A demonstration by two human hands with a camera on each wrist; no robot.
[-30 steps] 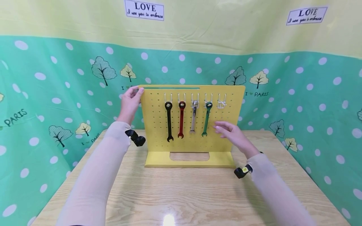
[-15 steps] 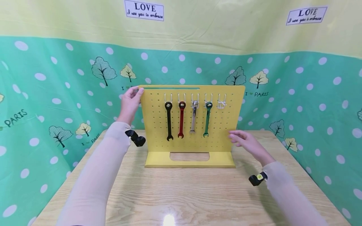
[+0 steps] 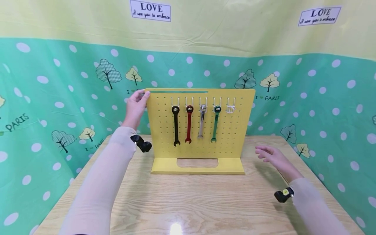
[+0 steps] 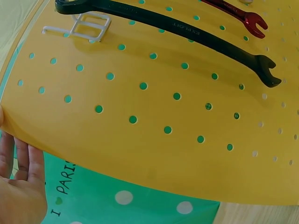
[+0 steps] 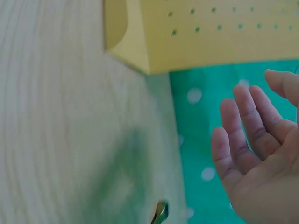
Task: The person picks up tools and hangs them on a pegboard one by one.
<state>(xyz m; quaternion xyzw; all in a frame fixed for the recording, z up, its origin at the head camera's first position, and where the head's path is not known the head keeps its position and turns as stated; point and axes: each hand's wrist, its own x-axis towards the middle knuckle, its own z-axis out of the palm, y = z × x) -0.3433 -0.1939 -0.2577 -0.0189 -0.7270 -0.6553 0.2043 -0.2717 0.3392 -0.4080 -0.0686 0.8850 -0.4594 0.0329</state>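
My left hand [image 3: 135, 109] grips the upper left corner of a yellow pegboard [image 3: 161, 143], thumb in front and fingers behind. On the board's white hooks hang a black wrench [image 3: 176, 127], a red wrench [image 3: 189, 127], a silver wrench [image 3: 201, 124] and a green wrench [image 3: 215, 125], ring ends up. The black wrench [image 4: 187, 30] crosses the top of the left wrist view. My right hand [image 3: 273, 157] is in the air right of the board, holding nothing. Its fingers [image 5: 254, 116] are spread and slightly bent in the right wrist view.
A bare white hook [image 3: 230, 108] is at the board's right end. The board's base [image 3: 196, 170] rests on a wooden table [image 3: 191, 202]. A small shiny metal end [image 5: 160, 212] shows low in the right wrist view. A patterned curtain [image 3: 189, 71] surrounds the table.
My right hand has moved right and down, from beside the green wrench to past the board's right edge. The green wrench has swung slightly and now hangs straighter. My left hand stays put.
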